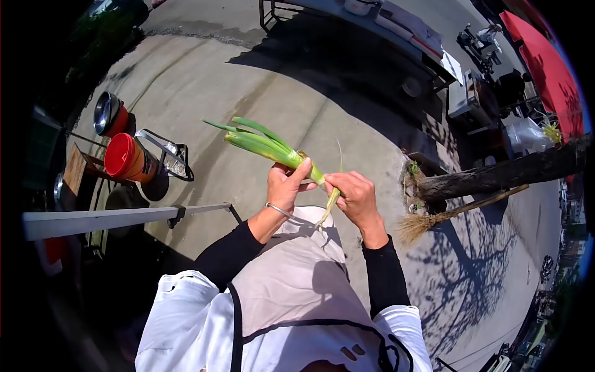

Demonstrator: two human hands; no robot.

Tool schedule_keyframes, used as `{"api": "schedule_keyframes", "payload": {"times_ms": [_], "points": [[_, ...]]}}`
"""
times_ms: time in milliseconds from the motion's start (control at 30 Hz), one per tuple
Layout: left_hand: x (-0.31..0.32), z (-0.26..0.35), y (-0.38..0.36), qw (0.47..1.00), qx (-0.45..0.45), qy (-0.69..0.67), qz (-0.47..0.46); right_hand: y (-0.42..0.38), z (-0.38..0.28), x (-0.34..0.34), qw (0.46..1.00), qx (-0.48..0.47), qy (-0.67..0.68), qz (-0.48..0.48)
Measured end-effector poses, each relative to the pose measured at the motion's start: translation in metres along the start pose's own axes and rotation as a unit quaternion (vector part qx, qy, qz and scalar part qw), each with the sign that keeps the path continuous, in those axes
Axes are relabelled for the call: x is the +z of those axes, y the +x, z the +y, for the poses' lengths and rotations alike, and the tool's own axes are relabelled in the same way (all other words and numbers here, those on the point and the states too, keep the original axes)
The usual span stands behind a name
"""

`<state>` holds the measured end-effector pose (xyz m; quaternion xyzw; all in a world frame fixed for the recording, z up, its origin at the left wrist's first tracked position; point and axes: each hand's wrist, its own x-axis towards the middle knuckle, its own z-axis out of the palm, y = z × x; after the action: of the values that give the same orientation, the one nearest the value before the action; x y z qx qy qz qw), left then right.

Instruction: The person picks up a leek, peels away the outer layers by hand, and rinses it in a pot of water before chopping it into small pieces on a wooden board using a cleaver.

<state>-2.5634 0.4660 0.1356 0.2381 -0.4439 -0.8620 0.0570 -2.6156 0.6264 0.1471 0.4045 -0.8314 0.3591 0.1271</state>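
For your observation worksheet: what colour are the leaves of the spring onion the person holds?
Bright green, paling to yellowish near the hands; the head view shows the spring onion best.

1. Hard, bright sunlight falls on the pavement [260,93]; colours are strong and contrast is high.
2. Beyond the left hand [286,184] and right hand [352,195], a large dark shadow with sharp edges covers the ground.
3. To the right of the right hand, a fine branch shadow spreads over the ground.
4. Both hands are sharp, with no motion blur.
5. The fisheye lens bends straight lines, and the corners are black.
6. The area far left of the left hand is deep in shade.
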Motion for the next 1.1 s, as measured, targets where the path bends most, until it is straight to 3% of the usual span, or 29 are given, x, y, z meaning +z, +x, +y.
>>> {"api": "schedule_keyframes", "payload": {"times_ms": [333,400,433,533,567,633,667,900,1100], "points": [[0.074,-0.027,0.121,0.999,0.019,0.024,-0.035,0.058,0.139,-0.02,0.999,0.007,0.046,-0.008],[0.093,-0.033,0.148,0.998,0.005,0.024,-0.06,0.059,0.174,-0.027,0.955,0.25,0.158,-0.032],[0.104,-0.036,0.16,0.997,0.005,0.017,-0.07,0.061,0.194,-0.029,0.954,0.253,0.157,-0.029],[0.138,-0.045,0.19,0.996,-0.003,-0.006,-0.091,0.073,0.241,-0.044,0.853,0.407,0.327,-0.013],[0.147,-0.048,0.197,0.995,-0.013,-0.021,-0.1,0.077,0.252,-0.049,0.852,0.41,0.326,-0.011],[0.159,-0.059,0.218,0.993,-0.017,-0.057,-0.107,0.085,0.271,-0.055,0.775,0.389,0.498,0.024],[0.166,-0.063,0.228,0.989,-0.014,-0.094,-0.114,0.088,0.282,-0.057,0.767,0.378,0.518,0.006],[0.227,-0.071,0.298,0.972,-0.075,-0.082,-0.208,0.107,0.374,-0.069,0.765,0.388,0.514,-0.008],[0.26,-0.091,0.396,0.956,-0.065,-0.126,-0.257,0.097,0.49,-0.089,0.744,0.482,0.456,0.076]]}}
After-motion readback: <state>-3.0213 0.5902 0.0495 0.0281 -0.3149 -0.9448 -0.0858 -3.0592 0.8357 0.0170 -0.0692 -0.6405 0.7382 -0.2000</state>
